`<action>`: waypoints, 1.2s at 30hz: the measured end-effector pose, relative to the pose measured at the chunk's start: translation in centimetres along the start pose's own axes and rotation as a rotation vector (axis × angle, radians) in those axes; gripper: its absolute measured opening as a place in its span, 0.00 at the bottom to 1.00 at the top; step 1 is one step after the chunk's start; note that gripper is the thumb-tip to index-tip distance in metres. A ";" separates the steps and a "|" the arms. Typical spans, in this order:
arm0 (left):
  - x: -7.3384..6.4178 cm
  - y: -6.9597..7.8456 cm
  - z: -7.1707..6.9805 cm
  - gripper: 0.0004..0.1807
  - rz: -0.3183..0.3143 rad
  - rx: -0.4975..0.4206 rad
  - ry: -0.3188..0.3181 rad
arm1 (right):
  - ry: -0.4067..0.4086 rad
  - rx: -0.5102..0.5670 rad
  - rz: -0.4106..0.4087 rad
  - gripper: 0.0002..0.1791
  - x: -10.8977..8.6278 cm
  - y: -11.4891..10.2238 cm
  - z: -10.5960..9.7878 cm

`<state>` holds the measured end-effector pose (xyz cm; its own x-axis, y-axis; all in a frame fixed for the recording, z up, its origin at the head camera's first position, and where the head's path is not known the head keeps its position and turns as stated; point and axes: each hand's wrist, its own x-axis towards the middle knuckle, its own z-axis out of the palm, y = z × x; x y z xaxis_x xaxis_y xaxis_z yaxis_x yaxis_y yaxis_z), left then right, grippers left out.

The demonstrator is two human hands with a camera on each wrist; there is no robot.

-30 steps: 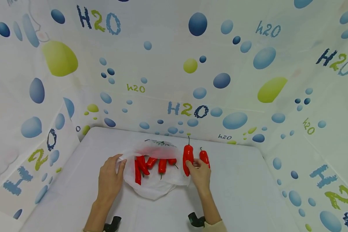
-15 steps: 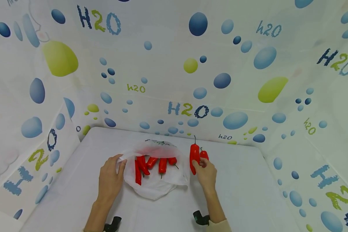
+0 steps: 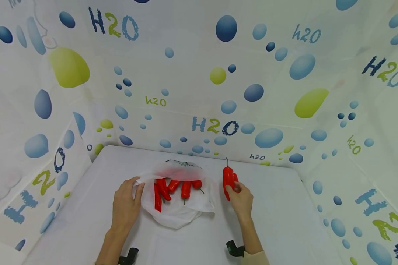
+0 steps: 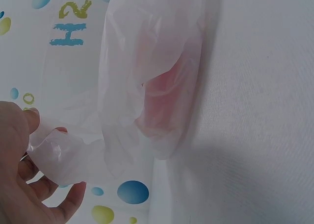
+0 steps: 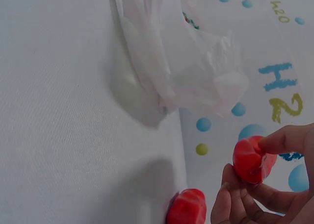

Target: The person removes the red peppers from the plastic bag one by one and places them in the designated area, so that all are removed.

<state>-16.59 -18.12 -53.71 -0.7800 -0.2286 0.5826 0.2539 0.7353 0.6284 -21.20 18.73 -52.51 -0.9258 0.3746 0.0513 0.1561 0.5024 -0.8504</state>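
Observation:
My right hand (image 3: pixel 243 201) pinches a long red pepper (image 3: pixel 228 178) between thumb and fingers, stem pointing away. In the right wrist view the blunt end of that pepper (image 5: pixel 249 160) shows in the grip, above the table. A second red pepper (image 5: pixel 188 210) lies on the table just beyond, mostly hidden behind the held one in the head view. To the left, a thin white plastic bag (image 3: pixel 177 219) lies with its mouth facing me and several red peppers (image 3: pixel 185 189) inside. My left hand (image 3: pixel 126 201) holds the bag's left edge, its film (image 4: pixel 59 158) caught at the thumb.
The white table (image 3: pixel 268 217) ends at a back wall (image 3: pixel 185 95) covered in a sheet with blue and green drops and H2O lettering. Similar sheets rise on both sides. A dark wrist camera mount (image 3: pixel 235 249) sits on the right wrist, another mount (image 3: pixel 129 256) on the left.
My right hand has carried the held pepper rightward, away from the bag's right side, until it overlaps the second pepper. My left hand stays on the bag's edge.

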 end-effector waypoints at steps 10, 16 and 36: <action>-0.1 -0.1 0.0 0.20 -0.001 0.004 -0.002 | 0.006 -0.001 0.027 0.24 0.7 0.8 -0.4; -0.1 -0.2 0.0 0.21 -0.002 0.005 -0.005 | 0.052 0.003 0.023 0.23 1.2 1.7 -0.5; -0.1 -0.3 0.1 0.20 -0.003 0.003 -0.011 | 0.035 0.001 0.100 0.27 2.5 3.9 -1.1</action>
<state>-16.60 -18.24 -53.96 -0.7872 -0.2235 0.5748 0.2499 0.7365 0.6286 -22.50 22.51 -55.09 -0.8929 0.4500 -0.0158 0.2469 0.4600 -0.8529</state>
